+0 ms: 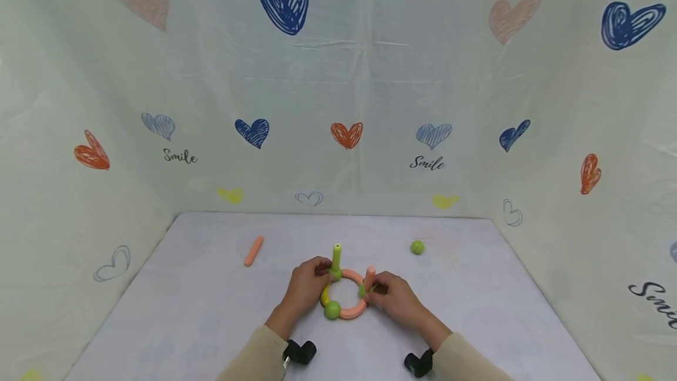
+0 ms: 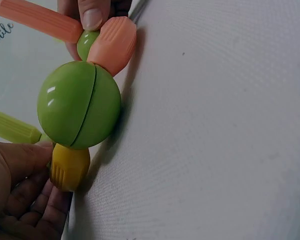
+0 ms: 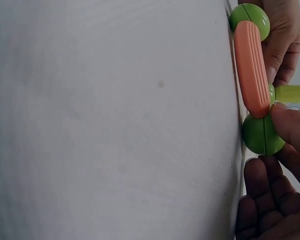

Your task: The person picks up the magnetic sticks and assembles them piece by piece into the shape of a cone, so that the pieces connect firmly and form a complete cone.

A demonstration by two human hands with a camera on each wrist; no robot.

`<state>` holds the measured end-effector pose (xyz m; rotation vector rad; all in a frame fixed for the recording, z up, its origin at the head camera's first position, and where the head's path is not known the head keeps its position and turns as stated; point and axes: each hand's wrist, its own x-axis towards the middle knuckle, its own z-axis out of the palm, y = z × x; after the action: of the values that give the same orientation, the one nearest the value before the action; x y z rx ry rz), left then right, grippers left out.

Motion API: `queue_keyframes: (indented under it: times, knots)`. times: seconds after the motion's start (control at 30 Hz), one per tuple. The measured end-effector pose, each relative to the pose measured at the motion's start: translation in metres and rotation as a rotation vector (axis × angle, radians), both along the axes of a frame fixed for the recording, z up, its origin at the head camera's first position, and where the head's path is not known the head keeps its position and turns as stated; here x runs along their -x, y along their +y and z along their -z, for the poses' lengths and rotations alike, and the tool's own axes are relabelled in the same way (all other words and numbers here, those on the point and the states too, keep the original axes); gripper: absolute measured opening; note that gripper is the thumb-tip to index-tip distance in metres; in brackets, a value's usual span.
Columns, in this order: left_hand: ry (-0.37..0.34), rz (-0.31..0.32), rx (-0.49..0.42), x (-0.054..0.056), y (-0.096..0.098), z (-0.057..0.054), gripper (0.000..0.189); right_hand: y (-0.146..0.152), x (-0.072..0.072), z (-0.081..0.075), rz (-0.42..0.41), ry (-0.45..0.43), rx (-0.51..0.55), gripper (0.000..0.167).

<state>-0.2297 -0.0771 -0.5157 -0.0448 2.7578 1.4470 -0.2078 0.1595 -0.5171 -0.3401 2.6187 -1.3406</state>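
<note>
A ring of curved toy rods and green balls lies on the table between both hands. Its curved rods are orange (image 1: 353, 312) and yellow (image 2: 70, 167). The front green ball (image 1: 332, 310) faces me, untouched. At the ring's back left, my left hand (image 1: 307, 284) pinches a green ball (image 1: 335, 276), from which a lime-green straight rod (image 1: 337, 256) stands upright. On the right side, my right hand (image 1: 398, 300) grips another green ball (image 3: 262, 135) between thumb and fingers. An orange straight rod (image 1: 369, 278) rises from that ball, leaning slightly.
A loose orange straight rod (image 1: 254, 251) lies toward the back left of the white table (image 1: 201, 310). One loose green ball (image 1: 417, 247) sits at the back right. Behind the table hangs a white curtain (image 1: 391, 93) printed with hearts.
</note>
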Motion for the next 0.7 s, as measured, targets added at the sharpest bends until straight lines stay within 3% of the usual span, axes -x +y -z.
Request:
queue_keyframes:
  times: [0.2,0.33,0.7]
  knots:
    - [0.002,0.045,-0.007,0.002,-0.008,-0.004,0.027,0.0,-0.002,0.003,0.016,0.023,-0.011,0.025]
    - [0.037,0.035,0.007,0.003,-0.024,-0.007,0.028,0.0,-0.003,0.003,0.0,0.018,0.019,0.025]
    - [0.169,-0.107,-0.007,0.026,-0.114,-0.026,0.035,0.001,-0.003,0.005,-0.016,0.013,0.034,0.02]
